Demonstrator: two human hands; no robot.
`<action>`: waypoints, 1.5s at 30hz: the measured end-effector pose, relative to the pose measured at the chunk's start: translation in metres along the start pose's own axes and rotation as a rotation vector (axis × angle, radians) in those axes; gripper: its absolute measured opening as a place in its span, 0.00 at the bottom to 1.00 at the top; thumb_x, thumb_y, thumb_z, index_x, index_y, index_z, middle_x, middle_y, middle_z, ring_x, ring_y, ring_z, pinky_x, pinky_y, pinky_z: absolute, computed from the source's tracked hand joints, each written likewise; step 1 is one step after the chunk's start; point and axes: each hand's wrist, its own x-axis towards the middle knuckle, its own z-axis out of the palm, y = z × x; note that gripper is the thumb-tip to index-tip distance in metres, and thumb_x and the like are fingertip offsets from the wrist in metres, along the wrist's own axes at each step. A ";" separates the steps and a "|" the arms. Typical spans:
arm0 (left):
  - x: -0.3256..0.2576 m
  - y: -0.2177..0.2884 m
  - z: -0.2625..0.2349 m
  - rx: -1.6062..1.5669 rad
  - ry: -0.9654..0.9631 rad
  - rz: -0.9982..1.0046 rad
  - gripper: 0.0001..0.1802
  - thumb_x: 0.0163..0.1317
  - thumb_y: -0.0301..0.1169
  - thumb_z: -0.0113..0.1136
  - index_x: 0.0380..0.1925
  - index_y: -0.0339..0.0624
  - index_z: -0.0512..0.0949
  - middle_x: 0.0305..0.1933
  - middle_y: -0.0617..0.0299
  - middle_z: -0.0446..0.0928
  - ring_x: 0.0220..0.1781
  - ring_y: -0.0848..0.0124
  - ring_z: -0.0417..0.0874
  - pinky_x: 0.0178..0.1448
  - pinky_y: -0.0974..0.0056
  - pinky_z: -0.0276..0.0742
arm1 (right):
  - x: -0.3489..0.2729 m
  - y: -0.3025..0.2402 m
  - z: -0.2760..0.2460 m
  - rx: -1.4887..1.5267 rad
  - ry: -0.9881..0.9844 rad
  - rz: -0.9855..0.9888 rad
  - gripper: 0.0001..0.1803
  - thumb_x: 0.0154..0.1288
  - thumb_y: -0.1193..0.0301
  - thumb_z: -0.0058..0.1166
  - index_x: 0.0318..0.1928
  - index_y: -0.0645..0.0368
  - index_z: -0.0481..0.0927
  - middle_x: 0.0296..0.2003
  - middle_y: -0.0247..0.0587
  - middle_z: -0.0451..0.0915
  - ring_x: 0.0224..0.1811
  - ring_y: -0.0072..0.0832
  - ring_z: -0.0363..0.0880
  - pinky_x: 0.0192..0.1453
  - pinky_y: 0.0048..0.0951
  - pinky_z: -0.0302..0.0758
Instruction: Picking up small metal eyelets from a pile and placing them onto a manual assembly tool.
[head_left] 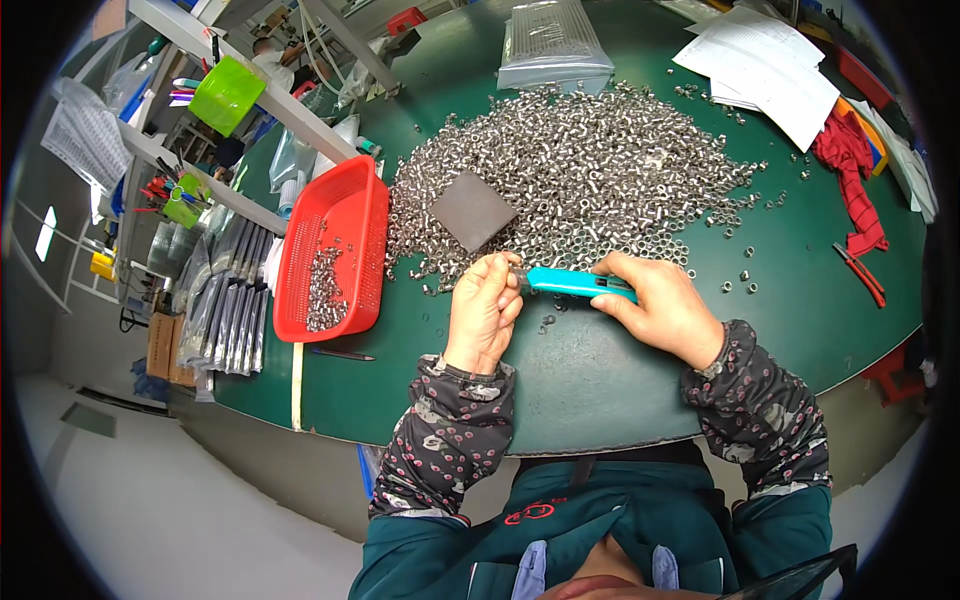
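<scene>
My right hand (662, 308) grips a teal utility knife (578, 282) by its handle, thumb and forefinger on either side. The knife lies nearly level, its front end pointing left at my left hand (485, 312). That hand is closed in a pinch right at the knife's tip; what its fingers hold is mostly hidden and too small to name. Just beyond both hands spreads a big heap of small shiny metal sleeves and rings (600, 170). A flat dark grey square block (473, 211) rests on the heap's near left side.
Left of the heap stands a red plastic basket (370, 265) with some metal pieces inside. A pen (343, 354) lies near it. Bagged rods (555, 45) and paper sheets (765, 75) are at the back; red cloth (848, 175) and red-handled pliers (862, 277) at right, on the green table (580, 390).
</scene>
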 end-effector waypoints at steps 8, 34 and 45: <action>0.000 -0.001 0.000 -0.014 0.009 -0.007 0.11 0.59 0.35 0.47 0.31 0.38 0.70 0.20 0.68 0.67 0.14 0.85 0.57 0.13 0.81 0.51 | 0.000 -0.002 -0.001 -0.046 0.022 -0.014 0.13 0.49 0.66 0.53 0.35 0.57 0.71 0.25 0.44 0.74 0.28 0.41 0.74 0.31 0.38 0.69; 0.001 -0.002 0.000 0.092 0.040 0.051 0.11 0.60 0.36 0.47 0.26 0.40 0.71 0.16 0.69 0.64 0.12 0.85 0.55 0.12 0.80 0.49 | -0.001 -0.005 -0.001 -0.166 0.083 -0.060 0.13 0.47 0.69 0.55 0.35 0.58 0.71 0.25 0.44 0.74 0.29 0.41 0.73 0.31 0.36 0.68; -0.001 0.004 0.005 0.260 0.091 0.063 0.11 0.58 0.36 0.51 0.21 0.43 0.68 0.16 0.71 0.62 0.12 0.87 0.54 0.12 0.81 0.47 | -0.001 -0.004 -0.002 -0.201 0.111 -0.107 0.14 0.46 0.70 0.55 0.35 0.58 0.71 0.23 0.43 0.72 0.27 0.41 0.72 0.30 0.37 0.67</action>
